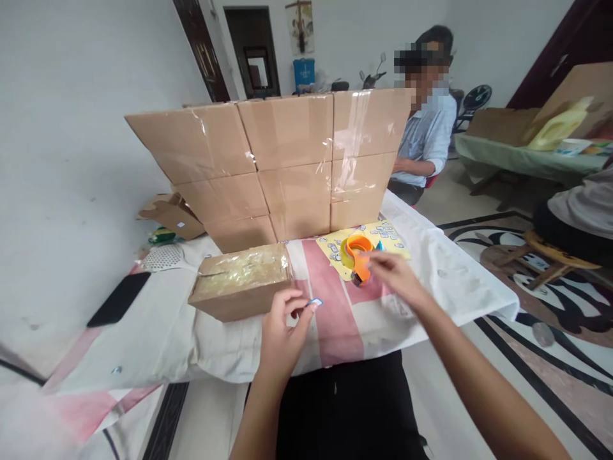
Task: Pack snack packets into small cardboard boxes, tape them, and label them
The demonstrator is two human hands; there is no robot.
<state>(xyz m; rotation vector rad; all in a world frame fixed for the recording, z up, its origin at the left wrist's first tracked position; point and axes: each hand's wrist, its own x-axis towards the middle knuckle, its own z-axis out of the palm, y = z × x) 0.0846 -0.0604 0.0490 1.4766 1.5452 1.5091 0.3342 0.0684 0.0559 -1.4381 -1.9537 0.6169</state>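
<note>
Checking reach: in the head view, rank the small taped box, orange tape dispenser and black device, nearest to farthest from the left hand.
1. Small taped box: left of the left hand.
2. Orange tape dispenser: on its right.
3. Black device: far left.

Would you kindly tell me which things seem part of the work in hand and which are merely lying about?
Apparently in use:
small blue-edged piece, in the left hand
orange tape dispenser, by the right hand
yellow patterned sheet
nearest cardboard box

Probably lying about:
black flat device
perforated ladle
pale-yellow bottle
</note>
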